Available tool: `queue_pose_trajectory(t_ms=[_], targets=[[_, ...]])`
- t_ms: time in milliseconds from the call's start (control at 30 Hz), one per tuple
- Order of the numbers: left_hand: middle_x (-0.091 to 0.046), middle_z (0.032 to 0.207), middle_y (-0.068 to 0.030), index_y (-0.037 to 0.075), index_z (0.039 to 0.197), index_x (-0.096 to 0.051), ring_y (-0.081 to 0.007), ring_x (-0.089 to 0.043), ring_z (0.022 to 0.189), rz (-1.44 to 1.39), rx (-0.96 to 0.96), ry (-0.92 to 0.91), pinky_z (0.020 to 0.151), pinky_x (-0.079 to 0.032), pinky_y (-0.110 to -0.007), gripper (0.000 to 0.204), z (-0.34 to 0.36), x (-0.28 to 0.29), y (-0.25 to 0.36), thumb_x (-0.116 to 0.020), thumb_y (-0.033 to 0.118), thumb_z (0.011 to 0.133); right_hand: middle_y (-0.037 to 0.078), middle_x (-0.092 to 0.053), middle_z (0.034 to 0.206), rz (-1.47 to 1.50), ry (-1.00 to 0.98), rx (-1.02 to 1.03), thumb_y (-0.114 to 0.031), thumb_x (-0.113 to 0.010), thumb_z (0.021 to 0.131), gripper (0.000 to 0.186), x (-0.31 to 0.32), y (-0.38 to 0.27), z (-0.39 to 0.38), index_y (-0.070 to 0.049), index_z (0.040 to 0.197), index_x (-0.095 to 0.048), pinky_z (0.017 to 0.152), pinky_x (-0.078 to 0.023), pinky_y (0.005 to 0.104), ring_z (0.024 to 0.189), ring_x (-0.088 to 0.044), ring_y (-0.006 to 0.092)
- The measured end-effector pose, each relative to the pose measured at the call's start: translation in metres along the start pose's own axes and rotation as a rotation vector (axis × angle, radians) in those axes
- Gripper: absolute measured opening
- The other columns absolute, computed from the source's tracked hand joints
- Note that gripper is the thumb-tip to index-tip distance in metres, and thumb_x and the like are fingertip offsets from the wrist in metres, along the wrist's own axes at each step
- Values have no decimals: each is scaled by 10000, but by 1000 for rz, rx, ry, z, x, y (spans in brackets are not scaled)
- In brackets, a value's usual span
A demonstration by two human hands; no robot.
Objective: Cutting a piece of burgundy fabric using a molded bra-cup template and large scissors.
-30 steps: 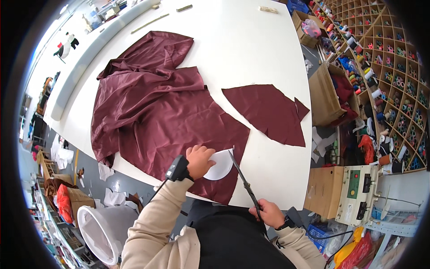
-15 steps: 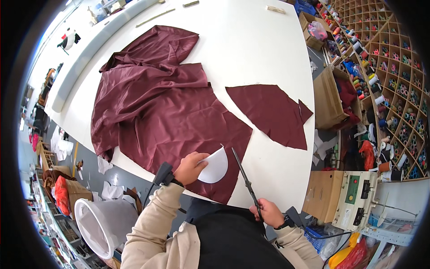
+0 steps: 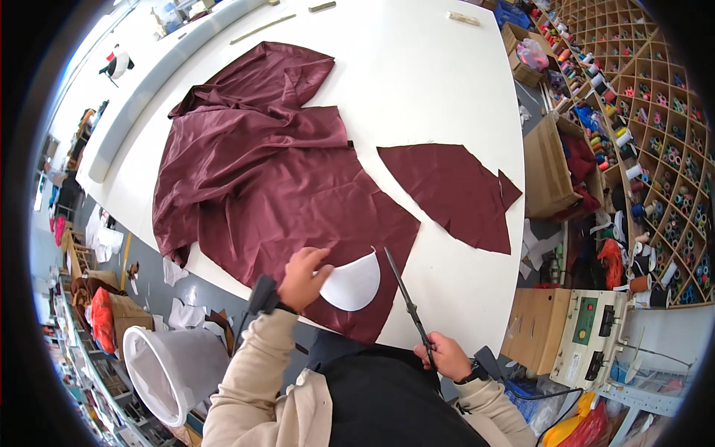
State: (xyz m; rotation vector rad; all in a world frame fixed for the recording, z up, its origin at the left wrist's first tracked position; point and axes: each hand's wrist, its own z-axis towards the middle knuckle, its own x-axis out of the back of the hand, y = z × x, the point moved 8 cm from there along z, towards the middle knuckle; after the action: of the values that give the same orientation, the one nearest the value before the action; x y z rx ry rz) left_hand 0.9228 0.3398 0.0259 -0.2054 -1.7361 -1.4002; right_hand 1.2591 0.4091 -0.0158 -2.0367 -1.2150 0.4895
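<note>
A large wine-red satiny cloth [image 3: 283,179] lies crumpled across the white table, its near part spread flatter. On that near part rests a white half-round piece [image 3: 354,283], thin and flat, like a paper or card pattern. My left hand [image 3: 302,279] is beside its left edge, thumb and fingers apart, holding nothing; whether the thumb touches the edge I cannot tell. In my right hand [image 3: 449,356] is a pair of long dark scissors [image 3: 406,296], gripped at the handles. Their blades point away from me, over the cloth just right of the white piece.
A separate wine-red cloth piece [image 3: 454,190] lies to the right on the table [image 3: 424,82]. A long pale roll [image 3: 141,97] runs along the left side. Thread racks [image 3: 655,112] and a cardboard box [image 3: 558,167] stand right; a white bin [image 3: 175,372] stands lower left.
My left hand has let go of the white half-round piece and drawn back left, fingers spreading. The piece now lies flatter, slightly lower. My right hand and the scissors have barely moved.
</note>
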Motion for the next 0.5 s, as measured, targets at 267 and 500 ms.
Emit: queue_pose_trajectory(t_ms=[267,500], targets=[[-629,1014,-136,1,1043,-632,-321,-596,970,-3,220,261,850,-466,-374,226,-98,79,-74,-643,107,845,41,-601,667,-4,-44,-20,-401,-676,899,418,5,-3,-7,-7,833,-550,536,-450,256,562,-572,104],[-627,1042,-151,34,1006,-645,-351,-564,1035,102,287,275,904,-441,-414,222,-127,75,-79,-670,132,809,47,-609,671,-85,-57,-19,-379,-683,896,398,-3,-6,-15,-4,840,-561,533,-447,260,563,-570,108]])
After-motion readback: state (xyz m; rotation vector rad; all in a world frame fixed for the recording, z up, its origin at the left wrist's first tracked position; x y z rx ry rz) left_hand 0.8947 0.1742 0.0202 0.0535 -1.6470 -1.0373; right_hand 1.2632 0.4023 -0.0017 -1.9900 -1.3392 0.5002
